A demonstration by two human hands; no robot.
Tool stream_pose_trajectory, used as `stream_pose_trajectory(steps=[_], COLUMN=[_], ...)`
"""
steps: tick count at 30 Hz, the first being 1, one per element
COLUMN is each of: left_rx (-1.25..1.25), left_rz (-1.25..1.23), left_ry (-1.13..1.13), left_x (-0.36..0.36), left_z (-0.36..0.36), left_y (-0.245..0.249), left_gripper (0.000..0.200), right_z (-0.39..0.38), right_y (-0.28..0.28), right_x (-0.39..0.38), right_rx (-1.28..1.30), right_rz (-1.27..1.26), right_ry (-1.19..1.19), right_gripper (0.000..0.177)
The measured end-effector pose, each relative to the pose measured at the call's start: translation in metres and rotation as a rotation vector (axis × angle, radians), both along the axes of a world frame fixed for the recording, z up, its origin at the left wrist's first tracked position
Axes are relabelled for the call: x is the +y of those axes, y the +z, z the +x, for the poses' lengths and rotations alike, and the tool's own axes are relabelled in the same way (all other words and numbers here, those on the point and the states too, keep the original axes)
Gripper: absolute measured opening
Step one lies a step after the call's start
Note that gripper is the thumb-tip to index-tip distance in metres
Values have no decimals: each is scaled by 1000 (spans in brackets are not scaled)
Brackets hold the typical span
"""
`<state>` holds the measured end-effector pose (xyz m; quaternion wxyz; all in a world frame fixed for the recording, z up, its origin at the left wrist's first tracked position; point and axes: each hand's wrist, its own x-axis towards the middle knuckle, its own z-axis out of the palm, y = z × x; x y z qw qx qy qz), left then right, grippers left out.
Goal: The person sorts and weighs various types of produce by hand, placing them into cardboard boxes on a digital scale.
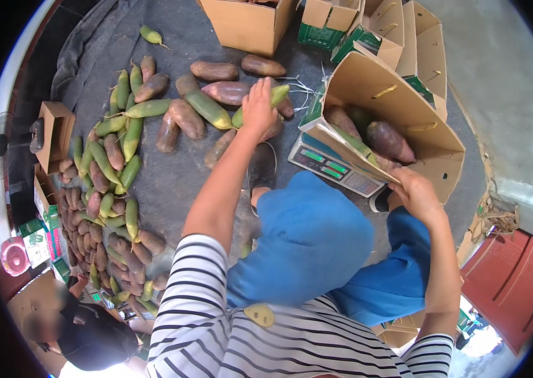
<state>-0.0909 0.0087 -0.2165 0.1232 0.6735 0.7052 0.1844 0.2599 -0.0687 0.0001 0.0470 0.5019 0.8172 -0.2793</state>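
Note:
My left hand (257,112) is wrapped around a green radish (279,95), and both ends of it stick out from my grip. Just beyond it lie a pinkish-purple radish (225,92) and a long green radish (208,108). My right hand (416,194) grips the near edge of an open cardboard box (372,82). Inside the box sit a dark purple radish (390,142), a green radish (353,142) and others partly hidden. The box rests tilted on a digital scale (332,165) with lit green displays.
More green and purple-brown radishes (115,157) are spread over the dark ground sheet at left. Open cardboard boxes (247,25) stand at the far side and upper right. Another person in a dark cap (99,334) is at lower left. A red panel (512,283) is at right.

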Motion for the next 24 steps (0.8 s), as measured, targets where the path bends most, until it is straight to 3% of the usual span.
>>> stream_pose_trajectory(steps=[3,6,7,10,16,18,20,22,24], left_rx=[-8,214,301,301,-18,-127,-393,-461,-836], left_rz=[-201,-356,-250,-141,119,190,200,238,214], left_ry=[52,-59,-64,-76,-105,52,371,565,630], left_x=[12,22,17,-3,-78,-103,-117,-130,-146], left_z=[17,23,25,25,-16,-38,-64,-86,-87], left_y=[-15,-5,-10,-7,6,16,-2,5,32], left_gripper=[69,44,30,31,49,55,55,50,51], right_z=[-2,-3,-2,1,4,5,8,8,9], right_y=[2,3,2,1,1,1,-2,-5,-5], right_x=[0,1,1,-1,-3,-3,-3,-5,-4], right_rx=[-10,-15,-9,-5,12,3,1,3,-2], right_rz=[-10,-13,-2,14,18,17,41,43,41], right_ry=[-18,-9,-3,11,8,-1,11,12,-6], right_gripper=[16,17,17,19,20,21,21,21,21])
